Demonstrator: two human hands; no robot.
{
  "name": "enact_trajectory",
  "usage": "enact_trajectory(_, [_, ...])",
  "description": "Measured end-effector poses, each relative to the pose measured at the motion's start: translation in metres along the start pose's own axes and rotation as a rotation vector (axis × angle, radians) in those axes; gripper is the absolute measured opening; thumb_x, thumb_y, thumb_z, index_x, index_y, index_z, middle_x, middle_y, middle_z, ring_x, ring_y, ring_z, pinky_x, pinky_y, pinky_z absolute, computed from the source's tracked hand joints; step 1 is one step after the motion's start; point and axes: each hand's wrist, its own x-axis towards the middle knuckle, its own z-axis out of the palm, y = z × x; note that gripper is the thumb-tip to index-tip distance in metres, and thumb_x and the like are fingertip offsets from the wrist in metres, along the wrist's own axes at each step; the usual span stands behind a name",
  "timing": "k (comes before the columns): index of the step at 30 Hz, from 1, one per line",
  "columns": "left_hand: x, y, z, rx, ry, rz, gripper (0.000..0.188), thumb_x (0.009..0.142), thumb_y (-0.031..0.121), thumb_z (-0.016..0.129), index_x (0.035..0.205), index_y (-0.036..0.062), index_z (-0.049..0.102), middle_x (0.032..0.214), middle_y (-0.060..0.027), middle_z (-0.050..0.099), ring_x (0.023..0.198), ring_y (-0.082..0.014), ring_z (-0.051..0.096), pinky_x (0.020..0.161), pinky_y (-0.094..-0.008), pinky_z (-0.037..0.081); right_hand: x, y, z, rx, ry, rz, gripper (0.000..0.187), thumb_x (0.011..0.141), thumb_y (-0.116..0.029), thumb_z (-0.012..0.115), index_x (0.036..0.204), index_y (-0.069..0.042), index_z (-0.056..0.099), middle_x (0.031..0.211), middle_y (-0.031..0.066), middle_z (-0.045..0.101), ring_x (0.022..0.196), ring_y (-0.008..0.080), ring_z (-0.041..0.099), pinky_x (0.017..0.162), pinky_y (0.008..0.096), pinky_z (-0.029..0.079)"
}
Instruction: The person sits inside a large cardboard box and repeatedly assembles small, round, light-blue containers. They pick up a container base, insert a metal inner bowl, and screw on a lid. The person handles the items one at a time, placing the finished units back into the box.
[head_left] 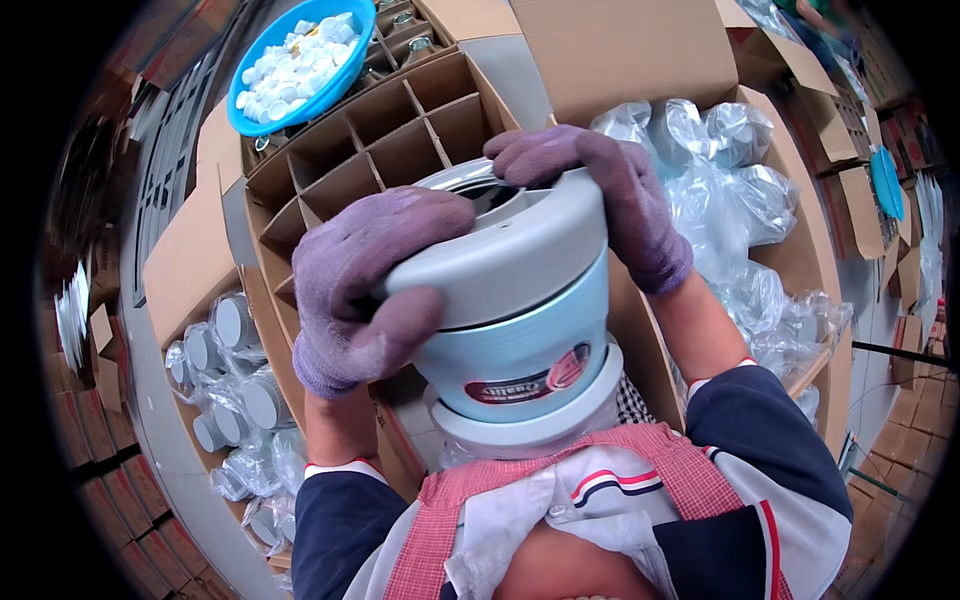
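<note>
Both my hands wear purple-grey work gloves and grip a light-blue round container [500, 360] held upright before my chest. Its wide grey collar [500, 250] surrounds an opening at the top, and a dark label [525, 385] is on its front. My left hand [375, 275] wraps the collar's left side, thumb in front and fingers over the rim. Across the back right of the rim curl the fingers of my right hand [600, 185]. Below the container shows a pale ring [585, 410] with clear plastic around it; whether it belongs to the container I cannot tell.
Beyond my hands lies a cardboard carton with dividers [405, 100]. A blue basin [245, 112] of white caps [300, 70] rests over glass bottles [420, 45]. On the right, a carton holds plastic-wrapped pieces [720, 200]; on the left are wrapped grey round parts [235, 322].
</note>
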Motion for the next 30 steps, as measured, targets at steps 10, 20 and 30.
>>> enact_trajectory(10, [-0.017, -0.007, 0.005, -0.257, 0.069, -0.125, 0.049, 0.082, 0.041, 0.056, 0.092, -0.0058, 0.068, 0.094, -0.0208, 0.068, 0.092, -0.0336, 0.065, 0.088, -0.0429, 0.050, -0.021, -0.022, 0.023, 0.045, 0.145, -0.103, 0.036, 0.098, -0.026, 0.047, 0.090, 0.002, 0.069, 0.095, 0.0140, 0.067, 0.092, 0.0231, 0.062, 0.086, 0.0333, 0.048])
enact_trajectory(20, [-0.031, -0.004, 0.014, -0.155, 0.151, -0.190, 0.056, 0.095, 0.045, 0.040, 0.092, -0.0034, 0.068, 0.095, -0.0175, 0.067, 0.095, -0.0299, 0.063, 0.088, -0.0384, 0.047, -0.010, 0.060, 0.025, 0.703, 0.069, -0.006, 0.053, 0.102, -0.038, 0.039, 0.072, 0.001, 0.059, 0.077, 0.0128, 0.061, 0.080, 0.0245, 0.057, 0.081, 0.0362, 0.045])
enact_trajectory(30, [-0.027, -0.006, 0.003, -0.093, 0.284, -0.327, 0.063, 0.096, 0.051, 0.034, 0.121, -0.0013, 0.060, 0.127, -0.0198, 0.056, 0.123, -0.0300, 0.050, 0.106, -0.0408, 0.036, 0.012, -0.038, 0.028, 0.197, 0.114, 0.087, 0.064, 0.096, -0.055, 0.035, 0.115, 0.001, 0.061, 0.113, 0.0114, 0.063, 0.102, 0.0211, 0.061, 0.091, 0.0311, 0.046])
